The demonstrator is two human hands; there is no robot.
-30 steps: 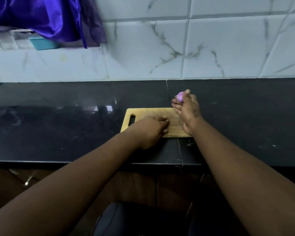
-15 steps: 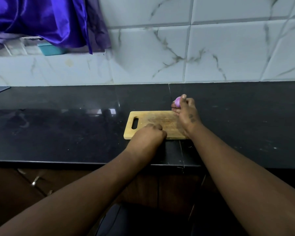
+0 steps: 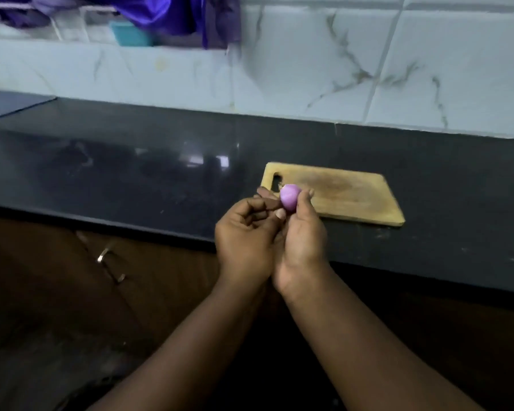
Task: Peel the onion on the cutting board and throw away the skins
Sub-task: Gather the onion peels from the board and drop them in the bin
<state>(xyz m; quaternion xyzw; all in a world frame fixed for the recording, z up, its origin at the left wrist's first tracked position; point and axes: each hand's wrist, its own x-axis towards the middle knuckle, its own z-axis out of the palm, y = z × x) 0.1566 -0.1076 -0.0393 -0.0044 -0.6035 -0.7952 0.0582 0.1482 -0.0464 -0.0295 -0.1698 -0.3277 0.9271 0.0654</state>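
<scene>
A small peeled purple onion (image 3: 290, 198) sits at the fingertips of my right hand (image 3: 301, 241), which holds it up in front of the counter's front edge. My left hand (image 3: 244, 238) presses against the right one with its fingers curled into a loose fist, thumb and forefinger touching the onion. Whatever lies inside that fist is hidden. The wooden cutting board (image 3: 347, 197) lies bare on the counter just right of and behind both hands, handle hole toward them. No loose skins show on the board.
The glossy black counter (image 3: 131, 173) runs left to right under a marble-tiled wall. A purple cloth (image 3: 172, 16) and a teal box (image 3: 132, 35) are at the upper left. Brown cabinet doors with a metal handle (image 3: 110, 265) are below the counter.
My left hand closed into a fist on the board and drew back. Both hands came off the board and met at the counter's edge, with the onion still in my right hand. The view swung left.
</scene>
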